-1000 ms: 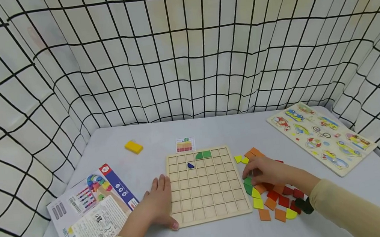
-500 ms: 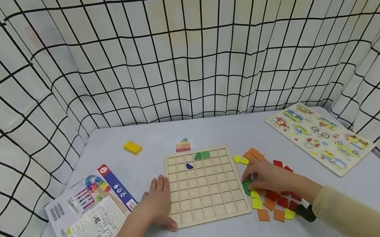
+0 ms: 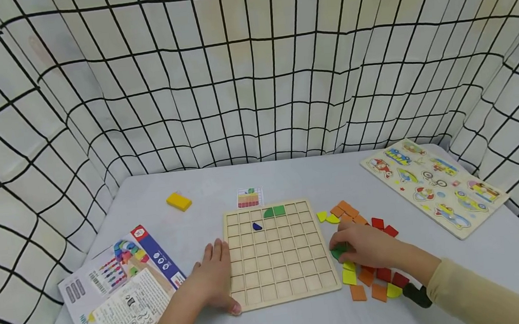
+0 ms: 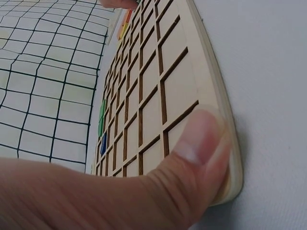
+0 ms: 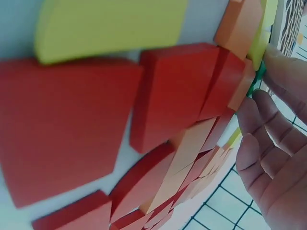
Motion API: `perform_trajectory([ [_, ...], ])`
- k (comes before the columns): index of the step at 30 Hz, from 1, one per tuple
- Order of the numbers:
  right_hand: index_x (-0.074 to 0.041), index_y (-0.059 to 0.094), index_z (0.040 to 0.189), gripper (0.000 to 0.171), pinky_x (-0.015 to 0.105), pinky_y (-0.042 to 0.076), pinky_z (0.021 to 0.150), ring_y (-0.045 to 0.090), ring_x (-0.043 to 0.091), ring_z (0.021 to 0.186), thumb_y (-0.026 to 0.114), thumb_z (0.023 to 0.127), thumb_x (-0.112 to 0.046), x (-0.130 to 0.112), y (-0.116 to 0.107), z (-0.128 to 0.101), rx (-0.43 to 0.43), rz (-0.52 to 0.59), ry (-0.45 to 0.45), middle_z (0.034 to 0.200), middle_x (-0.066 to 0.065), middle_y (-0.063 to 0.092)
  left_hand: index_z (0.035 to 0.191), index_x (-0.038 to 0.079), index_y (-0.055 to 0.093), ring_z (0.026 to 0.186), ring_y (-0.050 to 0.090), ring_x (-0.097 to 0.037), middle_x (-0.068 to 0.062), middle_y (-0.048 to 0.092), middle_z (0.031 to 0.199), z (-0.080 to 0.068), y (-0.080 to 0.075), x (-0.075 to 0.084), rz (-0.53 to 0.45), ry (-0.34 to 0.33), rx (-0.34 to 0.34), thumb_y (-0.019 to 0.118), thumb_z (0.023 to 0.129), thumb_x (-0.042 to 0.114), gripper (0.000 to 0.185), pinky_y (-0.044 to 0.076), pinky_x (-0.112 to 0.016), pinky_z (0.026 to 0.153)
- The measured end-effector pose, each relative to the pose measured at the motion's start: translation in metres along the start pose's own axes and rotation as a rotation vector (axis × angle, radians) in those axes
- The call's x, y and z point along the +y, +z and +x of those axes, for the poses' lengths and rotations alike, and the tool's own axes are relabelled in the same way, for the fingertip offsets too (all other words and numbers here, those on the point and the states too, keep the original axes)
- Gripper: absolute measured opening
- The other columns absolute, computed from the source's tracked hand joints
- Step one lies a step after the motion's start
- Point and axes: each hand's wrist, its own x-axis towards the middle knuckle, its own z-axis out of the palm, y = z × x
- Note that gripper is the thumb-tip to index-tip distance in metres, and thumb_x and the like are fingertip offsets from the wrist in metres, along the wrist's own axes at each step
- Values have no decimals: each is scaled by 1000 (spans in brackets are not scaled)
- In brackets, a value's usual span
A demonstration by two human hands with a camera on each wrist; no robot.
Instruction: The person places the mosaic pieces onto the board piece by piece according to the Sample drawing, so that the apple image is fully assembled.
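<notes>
A wooden grid board lies flat in the middle of the table. It bears a green quarter-round tile, a green square tile and a small dark blue tile. My left hand rests along the board's left edge with straight fingers, and its thumb presses the near left corner. Beside the right edge, my right hand pinches a green tile between thumb and fingers. The tile is mostly hidden by the fingers; in the right wrist view only a sliver shows.
Red tiles, orange tiles and yellow tiles lie loose around the right hand. A small pattern card is behind the board. A yellow block, a printed box and a vehicle puzzle board lie further out.
My right fingers have closed in on the green tile at the pile's left side, and the hand has shifted slightly. My left hand stays at the board's edge.
</notes>
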Motion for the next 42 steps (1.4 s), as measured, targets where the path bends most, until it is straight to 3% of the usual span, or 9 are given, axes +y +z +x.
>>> perform_trajectory([
  [12, -19, 65, 95, 20, 19, 52, 71, 55, 8, 83, 76, 87, -3, -1, 4, 3, -17, 188, -75, 89, -9, 60, 155, -16, 21, 152, 11, -59, -39, 13, 164, -2, 0, -1, -6, -7, 11, 101, 57, 36, 137, 26, -76, 114],
  [21, -5, 71, 107, 12, 21, 55, 78, 64, 13, 88, 67, 96, -4, 3, -7, 26, 74, 486, -97, 108, 7, 71, 154, -17, 20, 152, 12, -59, -40, 12, 163, -4, 0, -3, 4, -7, 17, 100, 56, 37, 138, 26, -76, 114],
  [30, -10, 76, 115, 20, 26, 51, 73, 59, 16, 85, 63, 100, -9, -18, -6, 80, 79, 573, 78, 107, 4, 72, 154, -17, 21, 152, 13, -59, -39, 14, 163, -3, 1, 0, 2, -1, 18, 100, 57, 37, 136, 26, -75, 114],
  [37, -2, 71, 104, 13, 24, 55, 74, 68, 12, 78, 73, 94, -10, -35, 1, 115, 138, 580, 183, 89, 7, 69, 155, -16, 21, 152, 13, -58, -39, 14, 164, -3, 2, 1, 0, 5, 27, 100, 57, 37, 137, 27, -75, 114],
  [42, -3, 70, 97, 12, 23, 54, 65, 69, 10, 69, 75, 93, -14, -43, 2, 121, 150, 564, 234, 80, 6, 72, 155, -16, 21, 152, 12, -58, -38, 14, 164, -3, 2, 2, -3, 8, 31, 100, 57, 37, 137, 26, -75, 115],
])
